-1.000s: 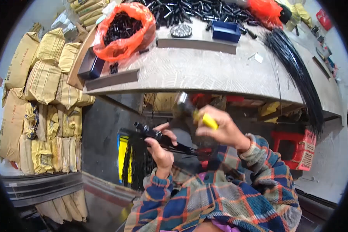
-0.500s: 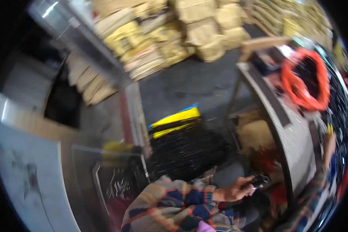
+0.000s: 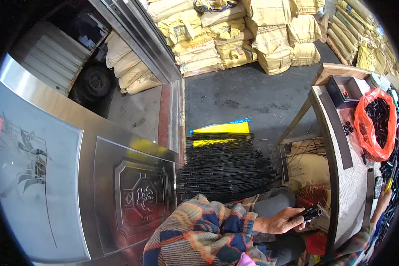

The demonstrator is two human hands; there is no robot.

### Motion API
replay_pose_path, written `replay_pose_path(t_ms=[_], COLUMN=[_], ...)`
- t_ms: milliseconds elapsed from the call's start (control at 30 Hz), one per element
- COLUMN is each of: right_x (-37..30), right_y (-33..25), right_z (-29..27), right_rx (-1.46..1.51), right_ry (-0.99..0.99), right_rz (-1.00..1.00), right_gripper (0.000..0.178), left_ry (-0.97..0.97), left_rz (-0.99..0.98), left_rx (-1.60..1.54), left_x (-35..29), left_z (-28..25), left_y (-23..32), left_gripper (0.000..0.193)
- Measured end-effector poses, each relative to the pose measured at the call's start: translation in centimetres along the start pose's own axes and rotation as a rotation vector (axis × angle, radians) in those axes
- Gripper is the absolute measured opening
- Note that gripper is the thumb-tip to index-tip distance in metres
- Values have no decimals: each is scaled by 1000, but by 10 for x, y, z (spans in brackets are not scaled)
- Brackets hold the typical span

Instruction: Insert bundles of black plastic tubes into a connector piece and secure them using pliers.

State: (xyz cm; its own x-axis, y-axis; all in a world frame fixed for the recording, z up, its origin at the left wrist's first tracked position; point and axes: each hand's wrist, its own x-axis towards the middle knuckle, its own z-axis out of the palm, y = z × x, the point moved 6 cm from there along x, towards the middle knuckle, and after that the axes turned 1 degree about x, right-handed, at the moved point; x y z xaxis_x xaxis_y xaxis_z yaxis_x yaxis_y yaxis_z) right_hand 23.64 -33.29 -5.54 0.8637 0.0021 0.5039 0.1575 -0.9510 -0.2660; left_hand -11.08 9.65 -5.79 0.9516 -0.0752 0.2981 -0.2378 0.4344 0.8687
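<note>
My left hand (image 3: 277,222) is closed around several short black tube-like pieces (image 3: 312,213), held beside the table's near edge. Their open round ends face right. At the far right, my right hand (image 3: 384,200) is closed on a slim tool with a yellow handle (image 3: 389,183). Its working end is too small to make out. Under and beyond that hand lies a heap of small black pieces (image 3: 388,170). An orange-red plastic bag (image 3: 362,135), open at the top and full of similar black pieces, sits on the table farther back.
The patterned table (image 3: 346,195) carries dark flat strips (image 3: 339,137) and a black box (image 3: 341,95). Many thin black rods (image 3: 226,168) lie on the floor over a yellow sheet (image 3: 221,129). Stacked sacks (image 3: 270,35) line the back. A metal door (image 3: 142,195) stands at left.
The view has swung, so the scene sits farther right and lower, and is sharper. Both hands keep their hold: the left on black tubes, the right on the yellow-handled tool.
</note>
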Motion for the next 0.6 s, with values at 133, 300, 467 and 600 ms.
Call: replay_pose_path(t_ms=[133,300,467,600], right_x=[-56,-238,-317,-327], right_y=[-109,-293,-326,-327], right_z=[-55,-103,-109,-132], right_rx=[459,1126,1093,1048], right_ry=[-50,-169,-49,60], right_rz=[-211,28,63,-107], right_gripper=[19,13,5,7], left_ry=[-106,-157,-217,-263], left_rz=[-155,-122,-18,-9], left_rx=[-75,33,36,29], left_x=[-6,-6,-19,-30], left_z=[3,21,34,45], left_y=[4,22,48,49], left_gripper=[52,48,40,41])
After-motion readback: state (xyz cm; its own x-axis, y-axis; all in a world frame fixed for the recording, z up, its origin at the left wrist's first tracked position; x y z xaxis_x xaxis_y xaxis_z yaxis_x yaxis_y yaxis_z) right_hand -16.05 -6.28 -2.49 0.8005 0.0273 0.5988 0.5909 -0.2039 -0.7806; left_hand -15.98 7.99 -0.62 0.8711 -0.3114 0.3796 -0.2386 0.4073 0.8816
